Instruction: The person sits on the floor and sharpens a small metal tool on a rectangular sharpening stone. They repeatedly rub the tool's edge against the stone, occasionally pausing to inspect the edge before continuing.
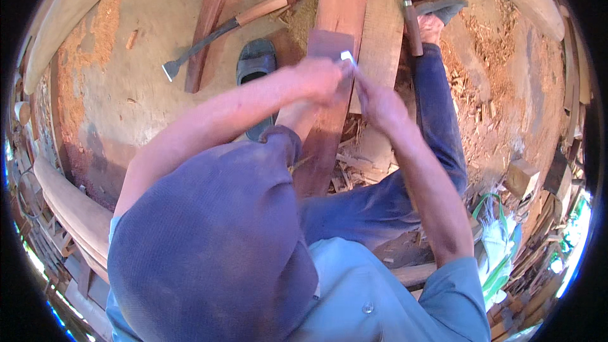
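- Reddish-brown plank (342, 9) lies lengthwise ahead of the person, passing under both hands, with a dark rectangular slab (329, 43) flat on it.
- Left hand (326, 81) is curled in low over the plank, just beside the slab; blur hides whether its fingers grip anything.
- Right hand (383, 104) meets it from the other side, seemingly closed on a small bright-tipped tool (346, 56), whose kind is too blurred to tell.
- Judged from this pose, the step in hand is close work with that tool above the plank; the next move calls for a firm grip, with fingertips clear of the bright end.
- Beneath and around is a brown floor (152, 104), strewn with wood shavings (487, 88), thickest on the right.
- Further left, a broad-bladed chisel (253, 12) lies across a narrow reddish board (212, 6), near a dark slipper (256, 54).
- Just right of the plank runs a pale board (380, 16), with a slender wooden-handled chisel (411, 28) at its far edge.
- Scrap timber crowds the workspace's rim, with a square-ended block (521, 178) and a white-and-green bag (497, 250) at right; daylight glares low on both sides.
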Action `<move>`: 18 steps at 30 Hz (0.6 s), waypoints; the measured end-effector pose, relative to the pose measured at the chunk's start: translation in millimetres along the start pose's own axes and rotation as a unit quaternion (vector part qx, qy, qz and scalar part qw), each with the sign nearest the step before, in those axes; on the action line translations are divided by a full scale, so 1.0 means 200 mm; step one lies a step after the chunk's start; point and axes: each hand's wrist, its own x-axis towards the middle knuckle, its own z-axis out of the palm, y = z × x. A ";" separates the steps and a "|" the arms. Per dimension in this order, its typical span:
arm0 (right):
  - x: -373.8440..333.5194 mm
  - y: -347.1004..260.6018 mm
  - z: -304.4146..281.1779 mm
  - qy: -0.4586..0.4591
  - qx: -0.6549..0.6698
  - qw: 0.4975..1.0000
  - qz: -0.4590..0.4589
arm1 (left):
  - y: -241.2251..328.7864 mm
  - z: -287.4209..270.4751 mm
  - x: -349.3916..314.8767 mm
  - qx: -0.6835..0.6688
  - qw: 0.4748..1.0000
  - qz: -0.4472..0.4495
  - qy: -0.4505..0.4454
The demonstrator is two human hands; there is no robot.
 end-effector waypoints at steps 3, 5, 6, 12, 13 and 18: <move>-0.21 -0.06 0.06 -0.043 0.000 0.999 0.025 | 0.06 0.08 -0.11 -0.009 1.000 0.003 -0.017; -0.26 -0.07 0.09 -0.060 -0.009 0.996 0.064 | 0.10 0.14 -0.12 -0.014 0.999 0.029 -0.016; -0.21 -0.05 0.09 -0.043 0.003 0.998 0.052 | 0.08 0.14 -0.09 -0.009 1.000 0.028 0.000; 0.04 0.01 -0.01 0.029 0.013 0.999 -0.011 | -0.02 -0.06 0.06 0.018 1.000 -0.015 -0.017; 0.00 -0.01 0.01 0.021 0.015 1.000 -0.006 | 0.02 -0.06 0.02 0.006 0.998 -0.030 -0.045; -0.19 -0.10 0.12 -0.019 0.057 0.998 0.033 | 0.02 0.20 -0.15 -0.006 0.999 0.036 0.034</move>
